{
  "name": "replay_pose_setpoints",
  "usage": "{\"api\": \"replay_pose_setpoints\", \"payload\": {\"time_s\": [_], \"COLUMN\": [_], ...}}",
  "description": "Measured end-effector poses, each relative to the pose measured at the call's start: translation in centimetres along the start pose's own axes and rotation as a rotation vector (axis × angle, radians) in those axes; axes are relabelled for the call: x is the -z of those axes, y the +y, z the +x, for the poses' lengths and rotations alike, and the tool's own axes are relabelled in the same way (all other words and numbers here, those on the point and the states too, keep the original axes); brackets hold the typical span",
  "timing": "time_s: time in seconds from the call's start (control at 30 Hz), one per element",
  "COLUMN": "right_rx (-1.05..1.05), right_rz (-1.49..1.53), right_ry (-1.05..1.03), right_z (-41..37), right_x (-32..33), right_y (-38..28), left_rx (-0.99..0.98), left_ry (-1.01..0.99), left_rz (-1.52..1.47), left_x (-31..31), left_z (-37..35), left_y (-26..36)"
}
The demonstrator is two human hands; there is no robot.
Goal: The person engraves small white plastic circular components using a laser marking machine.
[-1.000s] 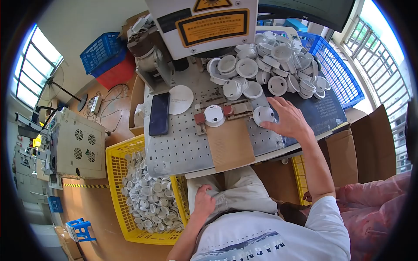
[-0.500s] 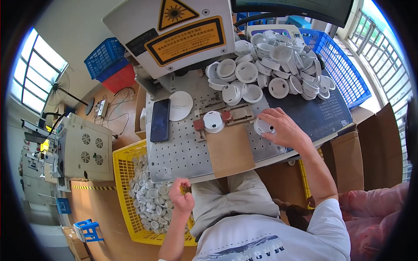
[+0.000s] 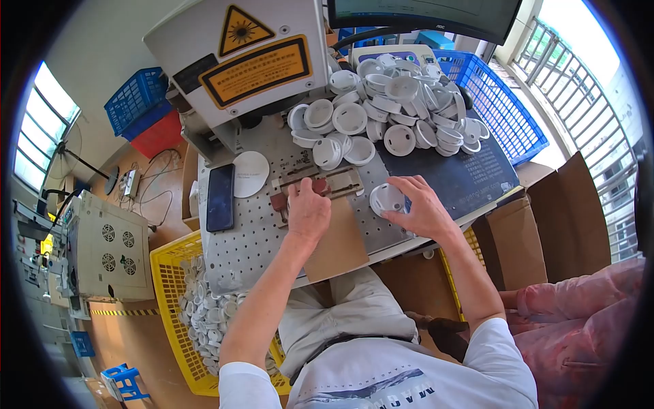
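Head view: the right hand's fingers [image 3: 400, 182] are gripping a lid [image 3: 385, 199] over the table [image 3: 248, 255], beside the clamp [image 3: 346, 183]; the left hand [image 3: 310, 213] is covering part of it, its grip impossible to tell

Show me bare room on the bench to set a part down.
Free: metal plate between phone and left hand; dark mat between lid pile and right hand. Crowded: the back, under the lid pile, and the clamp, where the left hand is.

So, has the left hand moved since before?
Yes, forward, judged against the metal table: the left hand was short of its front edge, and now it is past that edge, at the red-padded clamp.
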State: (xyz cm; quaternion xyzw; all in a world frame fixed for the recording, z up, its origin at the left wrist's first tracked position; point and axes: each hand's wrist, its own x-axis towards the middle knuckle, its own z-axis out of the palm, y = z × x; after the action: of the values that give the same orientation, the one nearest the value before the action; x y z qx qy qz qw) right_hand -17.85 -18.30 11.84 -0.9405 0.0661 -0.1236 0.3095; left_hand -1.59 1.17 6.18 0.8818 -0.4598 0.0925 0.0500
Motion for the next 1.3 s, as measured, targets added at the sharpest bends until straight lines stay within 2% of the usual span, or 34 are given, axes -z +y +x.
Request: {"api": "replay_pose_setpoints", "payload": {"time_s": [0.03,0.1,0.2,0.27,0.33,0.4,0.5,0.8,0.9,1.3], "right_rx": [-0.016,-0.016,0.208,0.226,0.254,0.343,0.288,0.201,0.182,0.198], "right_rz": [-0.005,0.008,0.004,0.023,0.037,0.006,-0.023,-0.158,-0.121,-0.076], "right_ry": [0.003,-0.006,-0.056,-0.095,-0.137,0.051,0.076,0.077,-0.035,-0.065], "right_z": [-0.1,0.2,0.8,2.2,3.7,5.0,5.8,6.8,6.9,7.1], "right_x": [0.2,-1.2,-5.4,-8.2,-10.3,-11.9,-12.8,-13.2,-12.0,-12.0], "right_y": [-0.6,-1.7,-3.6,-5.6,-6.7,-7.0,-7.1,-8.4,-8.3,-7.2], "left_rx": [0.023,-0.153,-0.086,0.218,0.318,0.368,0.449,0.388,0.409,0.413], "left_ry": [-0.001,0.112,0.206,0.281,0.346,0.388,0.435,0.484,0.483,0.503], "left_rz": [0.004,-0.135,-0.26,-0.33,-0.277,-0.257,-0.282,-0.228,-0.246,-0.209], "left_x": [-0.3,-1.0,-0.8,0.6,0.9,1.0,0.9,0.6,0.6,0.6], "left_z": [-1.5,-5.8,-12.2,-15.3,-17.6,-19.0,-19.5,-19.3,-19.3,-19.0], "left_y": [0.1,0.2,-1.2,-3.5,-6.5,-8.5,-9.1,-9.1,-9.2,-9.1]}}
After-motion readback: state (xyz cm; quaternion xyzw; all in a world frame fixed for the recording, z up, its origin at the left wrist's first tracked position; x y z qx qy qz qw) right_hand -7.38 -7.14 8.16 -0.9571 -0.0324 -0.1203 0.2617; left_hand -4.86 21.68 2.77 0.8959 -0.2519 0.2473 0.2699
